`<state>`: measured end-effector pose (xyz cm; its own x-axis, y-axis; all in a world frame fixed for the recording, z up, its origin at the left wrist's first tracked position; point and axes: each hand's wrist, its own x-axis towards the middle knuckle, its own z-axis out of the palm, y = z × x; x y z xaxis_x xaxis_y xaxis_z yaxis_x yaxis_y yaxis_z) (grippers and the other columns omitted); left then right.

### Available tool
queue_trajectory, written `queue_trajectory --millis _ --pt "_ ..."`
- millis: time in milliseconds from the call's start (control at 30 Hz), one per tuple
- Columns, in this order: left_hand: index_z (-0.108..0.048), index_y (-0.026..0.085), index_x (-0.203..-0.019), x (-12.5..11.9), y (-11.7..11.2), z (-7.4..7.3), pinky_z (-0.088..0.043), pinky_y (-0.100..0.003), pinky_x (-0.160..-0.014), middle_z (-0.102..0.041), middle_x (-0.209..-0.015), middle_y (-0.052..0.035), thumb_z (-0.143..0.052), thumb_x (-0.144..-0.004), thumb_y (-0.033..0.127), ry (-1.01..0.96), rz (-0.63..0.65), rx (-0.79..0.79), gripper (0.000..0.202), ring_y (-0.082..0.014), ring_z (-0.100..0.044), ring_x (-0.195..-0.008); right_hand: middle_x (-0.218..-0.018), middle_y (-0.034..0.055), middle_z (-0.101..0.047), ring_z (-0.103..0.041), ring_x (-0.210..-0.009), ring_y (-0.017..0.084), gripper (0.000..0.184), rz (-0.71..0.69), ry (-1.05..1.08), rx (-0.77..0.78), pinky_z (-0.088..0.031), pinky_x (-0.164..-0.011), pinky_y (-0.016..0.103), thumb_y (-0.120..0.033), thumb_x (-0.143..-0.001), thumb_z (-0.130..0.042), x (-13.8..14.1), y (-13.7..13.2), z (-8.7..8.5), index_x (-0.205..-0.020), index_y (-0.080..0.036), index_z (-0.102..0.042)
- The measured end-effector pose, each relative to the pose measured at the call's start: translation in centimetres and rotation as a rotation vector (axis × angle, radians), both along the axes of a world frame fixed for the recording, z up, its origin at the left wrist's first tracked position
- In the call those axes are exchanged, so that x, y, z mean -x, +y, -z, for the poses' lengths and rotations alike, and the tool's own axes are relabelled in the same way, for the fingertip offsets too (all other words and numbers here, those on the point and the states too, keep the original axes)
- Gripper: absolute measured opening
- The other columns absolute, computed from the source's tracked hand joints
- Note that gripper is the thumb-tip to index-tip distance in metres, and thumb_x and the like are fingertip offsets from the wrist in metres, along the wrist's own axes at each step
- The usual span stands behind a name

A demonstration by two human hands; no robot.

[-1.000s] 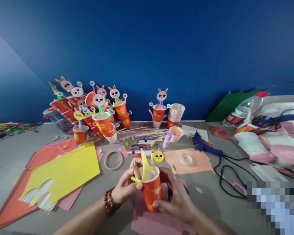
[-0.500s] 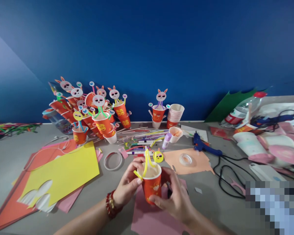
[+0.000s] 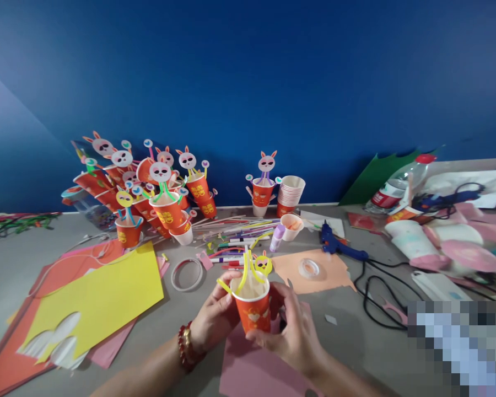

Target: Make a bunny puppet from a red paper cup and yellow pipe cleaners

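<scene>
An orange paper cup (image 3: pixel 253 313) with yellow pipe cleaners (image 3: pixel 244 273) sticking out of its mouth is held upright between both my hands, just above a pink paper sheet (image 3: pixel 252 375). My left hand (image 3: pixel 214 317), with a red bead bracelet at the wrist, wraps the cup's left side. My right hand (image 3: pixel 294 331) grips the right side with curled fingers. A small yellow bunny face (image 3: pixel 263 264) lies on the table just behind the cup.
Finished bunny cups (image 3: pixel 161 193) crowd the back left; one more (image 3: pixel 262 190) stands beside stacked cups (image 3: pixel 291 194). Yellow and orange paper (image 3: pixel 95 298) lies left. A blue glue gun (image 3: pixel 339 248) with black cord, tape roll (image 3: pixel 309 268), markers (image 3: pixel 240 237) and a bottle (image 3: pixel 397 187) lie behind and right.
The cup has been turned upright and lifted slightly in both hands. The whole view has shifted a little to the left.
</scene>
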<state>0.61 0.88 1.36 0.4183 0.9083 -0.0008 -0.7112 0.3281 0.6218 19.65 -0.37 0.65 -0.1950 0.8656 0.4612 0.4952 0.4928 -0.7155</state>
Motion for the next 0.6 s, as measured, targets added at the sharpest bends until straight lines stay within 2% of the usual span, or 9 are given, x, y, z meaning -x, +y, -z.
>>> queue_trajectory --millis 233,467,600 --pt "-0.059 0.026 -0.109 -0.06 0.03 -0.13 -0.048 -0.033 -0.083 -0.07 -0.108 -0.0041 -0.072 -0.086 0.035 -0.044 0.011 0.001 0.028 -0.0215 -0.067 -0.095 -0.088 0.0072 -0.072 -0.067 -0.06 0.021 0.068 -0.001 -0.031 -0.07 -0.055 -0.056 0.032 -0.06 -0.077 -0.074 0.12 0.07 -0.58 -0.124 -0.019 -0.047" --pt "-0.056 0.023 -0.115 -0.37 0.06 0.29 -0.048 -0.039 -0.089 -0.069 -0.112 -0.0086 -0.063 -0.092 0.038 -0.035 -0.043 0.025 0.027 -0.027 -0.067 -0.102 -0.09 0.0093 -0.071 -0.067 -0.062 0.02 0.069 -0.007 -0.044 -0.043 -0.055 -0.054 0.03 -0.065 -0.079 -0.07 0.1 -0.22 -0.11 -0.124 -0.018 -0.046" --pt "-0.057 0.023 -0.113 -0.34 0.0 0.61 -0.048 -0.039 -0.091 -0.068 -0.114 -0.0083 -0.061 -0.094 0.037 -0.047 -0.046 0.017 0.024 -0.0256 -0.066 -0.103 -0.087 0.0083 -0.071 -0.067 -0.063 0.02 0.069 -0.021 -0.047 -0.042 -0.055 -0.054 0.03 -0.065 -0.081 -0.069 0.06 -0.33 0.12 -0.125 -0.018 -0.045"
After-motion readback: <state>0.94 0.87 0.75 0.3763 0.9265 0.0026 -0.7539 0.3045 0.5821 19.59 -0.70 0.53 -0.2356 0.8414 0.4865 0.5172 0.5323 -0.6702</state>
